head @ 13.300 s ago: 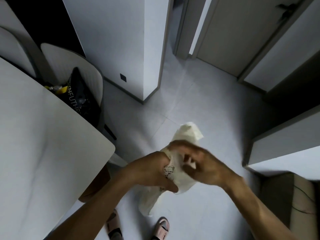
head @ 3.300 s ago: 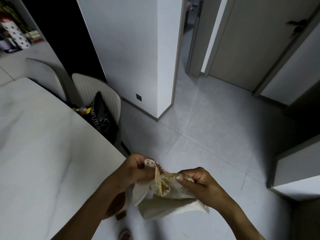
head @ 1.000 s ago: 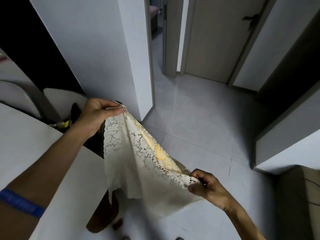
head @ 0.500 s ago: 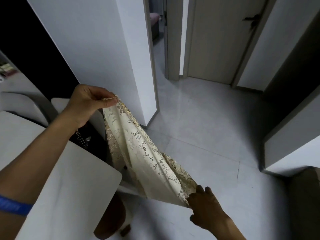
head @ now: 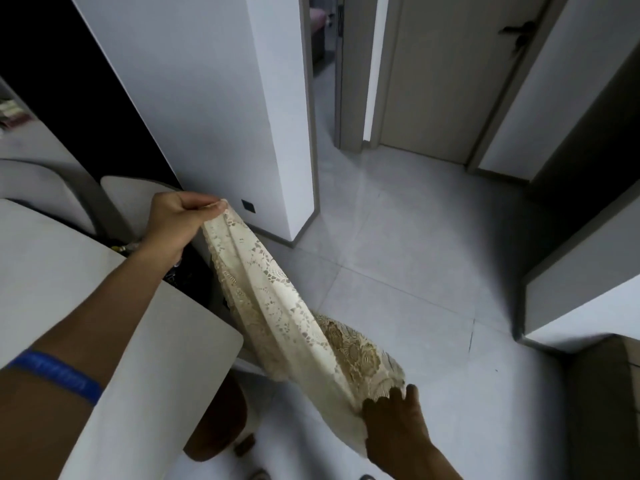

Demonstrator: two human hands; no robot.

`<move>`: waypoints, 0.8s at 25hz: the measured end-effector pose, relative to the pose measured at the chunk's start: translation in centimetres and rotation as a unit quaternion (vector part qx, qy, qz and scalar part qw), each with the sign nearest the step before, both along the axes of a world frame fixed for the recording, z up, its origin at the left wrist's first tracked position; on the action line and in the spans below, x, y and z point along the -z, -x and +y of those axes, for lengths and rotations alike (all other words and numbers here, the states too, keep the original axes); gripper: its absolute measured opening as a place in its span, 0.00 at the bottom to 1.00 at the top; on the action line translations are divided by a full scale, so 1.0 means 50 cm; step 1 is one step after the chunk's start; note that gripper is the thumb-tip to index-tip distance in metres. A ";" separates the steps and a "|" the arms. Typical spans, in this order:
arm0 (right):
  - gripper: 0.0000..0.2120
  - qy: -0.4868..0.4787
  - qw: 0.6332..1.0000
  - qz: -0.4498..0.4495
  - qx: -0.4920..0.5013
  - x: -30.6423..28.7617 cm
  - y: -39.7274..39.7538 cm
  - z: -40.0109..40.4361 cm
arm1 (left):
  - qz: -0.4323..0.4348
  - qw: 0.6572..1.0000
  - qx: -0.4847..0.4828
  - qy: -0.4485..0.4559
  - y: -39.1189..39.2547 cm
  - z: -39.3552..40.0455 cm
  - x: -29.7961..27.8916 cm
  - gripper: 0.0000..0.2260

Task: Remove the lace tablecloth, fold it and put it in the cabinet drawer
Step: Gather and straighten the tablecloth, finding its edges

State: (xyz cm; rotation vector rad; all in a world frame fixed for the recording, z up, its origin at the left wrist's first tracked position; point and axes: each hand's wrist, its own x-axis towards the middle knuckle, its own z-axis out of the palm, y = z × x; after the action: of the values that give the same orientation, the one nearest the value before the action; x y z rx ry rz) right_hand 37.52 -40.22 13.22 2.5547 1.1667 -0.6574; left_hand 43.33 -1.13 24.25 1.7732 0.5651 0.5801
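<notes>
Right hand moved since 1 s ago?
Yes. The right hand, gripping the tablecloth, has dropped lower and nearer the person, away from the white pillar.

Open tiled floor [head: 398, 258] lies ahead and to the right, while the counter [head: 104, 306] corner and chairs [head: 131, 199] crowd the left, the white pillar [head: 221, 109] stands ahead, and a cabinet [head: 585, 289] blocks the right.
</notes>
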 end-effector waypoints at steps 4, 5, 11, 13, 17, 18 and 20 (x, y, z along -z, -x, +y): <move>0.15 0.058 0.997 0.030 -0.044 0.046 -0.062 -0.026 | 0.000 0.999 -0.021 0.028 -0.009 0.009 0.014 0.08; 0.15 0.061 0.997 0.047 -0.028 0.056 -0.073 -0.039 | -0.006 0.999 -0.028 0.033 -0.012 0.017 0.009 0.08; 0.15 -0.022 0.999 -0.016 0.041 0.150 -0.078 -0.149 | -0.023 0.997 -0.065 0.018 -0.026 0.083 -0.034 0.03; 0.15 -0.097 0.989 -0.044 0.104 0.191 -0.077 -0.171 | -0.020 0.998 -0.056 0.008 -0.031 0.092 -0.043 0.04; 0.09 -0.135 0.950 0.094 0.266 0.232 -0.090 -0.162 | -0.019 1.000 -0.019 -0.009 -0.047 0.068 -0.074 0.04; 0.13 -0.145 0.937 0.132 0.288 0.235 -0.093 -0.148 | -0.026 0.999 -0.001 -0.023 -0.050 0.056 -0.092 0.05; 0.22 -0.148 0.926 0.168 0.305 0.234 -0.105 -0.104 | -0.043 0.995 0.059 -0.066 -0.053 0.026 -0.140 0.08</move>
State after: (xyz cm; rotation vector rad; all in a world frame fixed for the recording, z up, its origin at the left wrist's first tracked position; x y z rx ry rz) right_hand 42.77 -45.40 1.54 3.1858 0.5519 -1.1679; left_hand 45.99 0.16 31.24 1.8830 0.3665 0.6199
